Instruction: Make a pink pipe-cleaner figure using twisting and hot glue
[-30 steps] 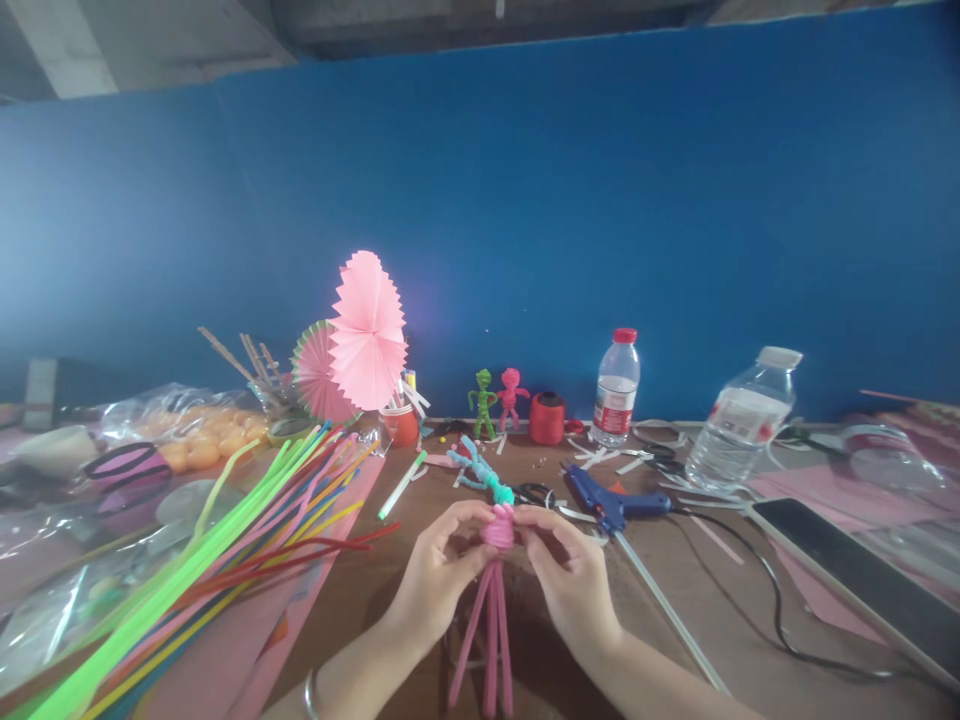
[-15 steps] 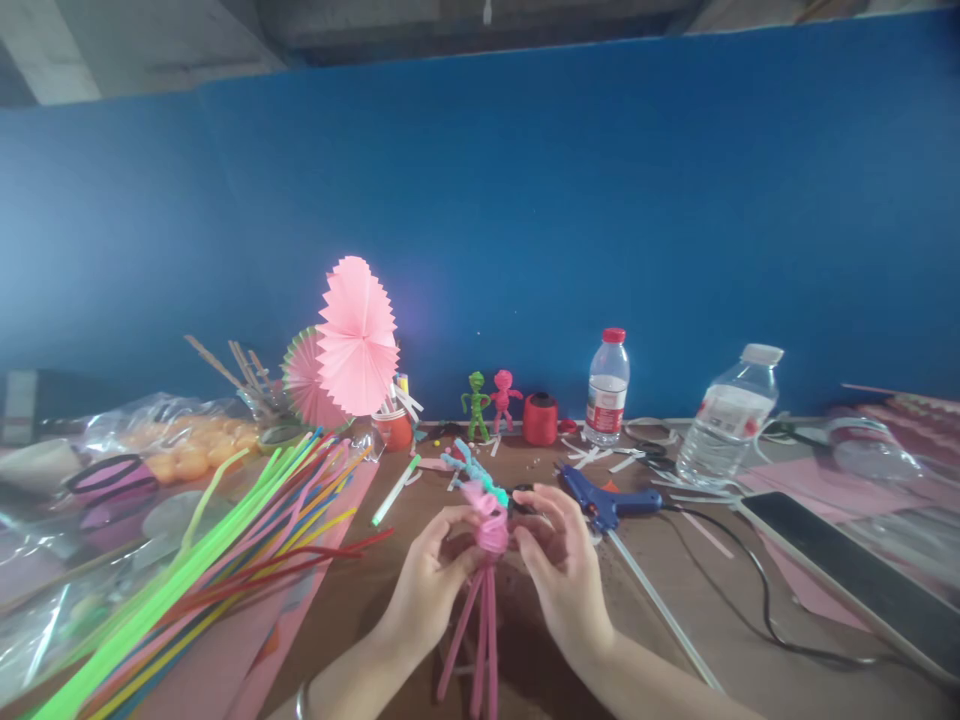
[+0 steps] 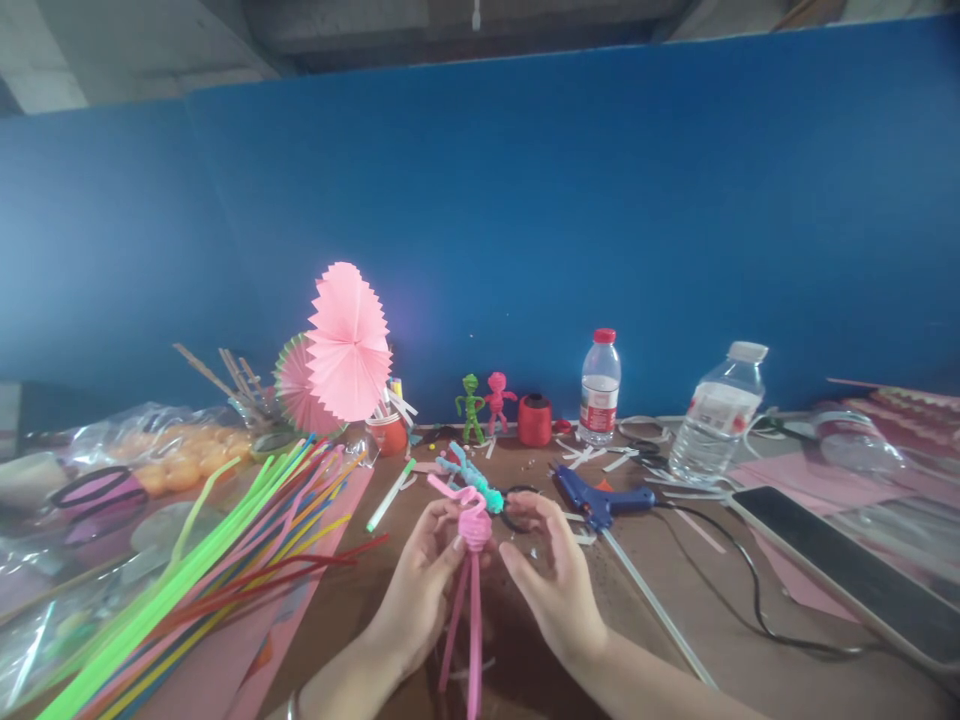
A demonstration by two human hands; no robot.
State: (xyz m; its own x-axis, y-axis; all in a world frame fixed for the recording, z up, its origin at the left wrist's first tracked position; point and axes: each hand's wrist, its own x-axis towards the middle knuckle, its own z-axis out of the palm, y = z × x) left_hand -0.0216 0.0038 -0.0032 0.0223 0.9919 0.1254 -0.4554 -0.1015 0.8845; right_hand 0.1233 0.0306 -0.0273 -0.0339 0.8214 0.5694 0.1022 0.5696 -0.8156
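Pink pipe-cleaner figure (image 3: 475, 528) in hand
Left hand (image 3: 417, 592) pinches its coiled head; right hand (image 3: 561, 590) hovers beside it, fingers spread. Light and bendy, probably best gripped at the coil.

1. The left hand (image 3: 420, 590) is bare, with slender fingers and a pale, short fingernail (image 3: 455, 541) that catches the light.
2. A thin silvery bangle (image 3: 291, 706) circles the left wrist (only a short arc of it shows at the bottom edge).
3. The left forearm (image 3: 341, 675) is uncovered from bangle to hand.
4. The right hand (image 3: 559, 590) is bare, wrist included.
5. The right forearm (image 3: 660, 692) is uncovered down to the bottom edge.
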